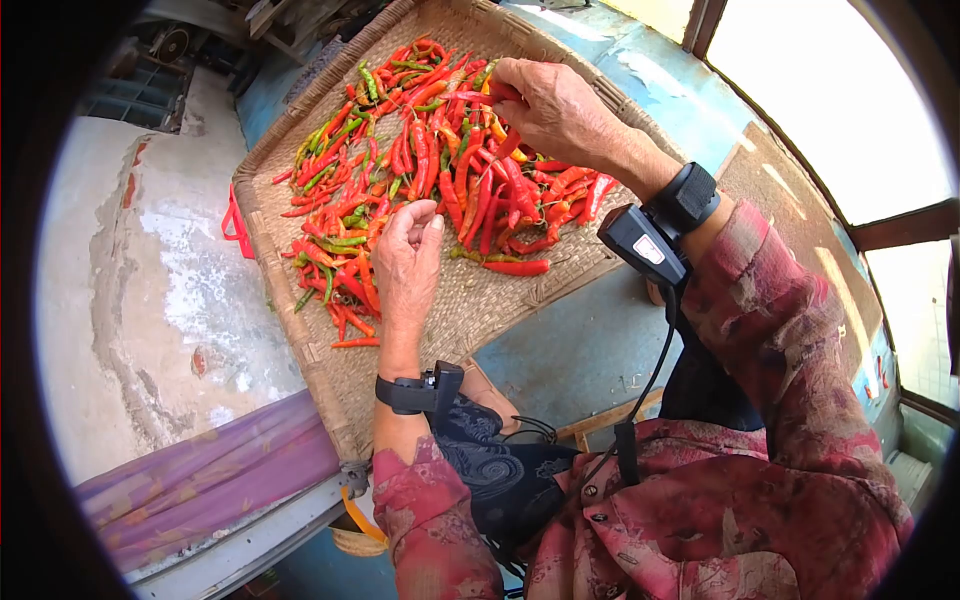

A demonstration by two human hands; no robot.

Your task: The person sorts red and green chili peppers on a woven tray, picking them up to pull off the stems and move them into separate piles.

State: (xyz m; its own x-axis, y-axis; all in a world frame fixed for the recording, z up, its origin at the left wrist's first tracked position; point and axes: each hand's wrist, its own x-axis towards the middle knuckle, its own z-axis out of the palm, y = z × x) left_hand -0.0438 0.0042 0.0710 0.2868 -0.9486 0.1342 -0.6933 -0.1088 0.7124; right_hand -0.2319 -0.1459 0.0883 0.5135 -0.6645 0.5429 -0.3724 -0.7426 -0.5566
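Note:
A spread of chili peppers (425,160), mostly red with some green and orange ones, lies in a woven tray (560,285). Over the upper right of the pile, my right hand (555,110) is closed, with red chili peppers showing at its fingertips. My left hand (408,265) is over the lower left of the peppers, its fingers curled in toward the thumb. Whether anything sits between those fingers is hidden. Loose red peppers lie just left of it and to its right.
A worn plaster wall (200,280) runs along the left, with a purple cloth (215,465) below it. Bright windows (830,90) line the right side. A red plastic item (236,225) shows beside the tray's left edge. A cable (655,380) hangs from my right wrist device.

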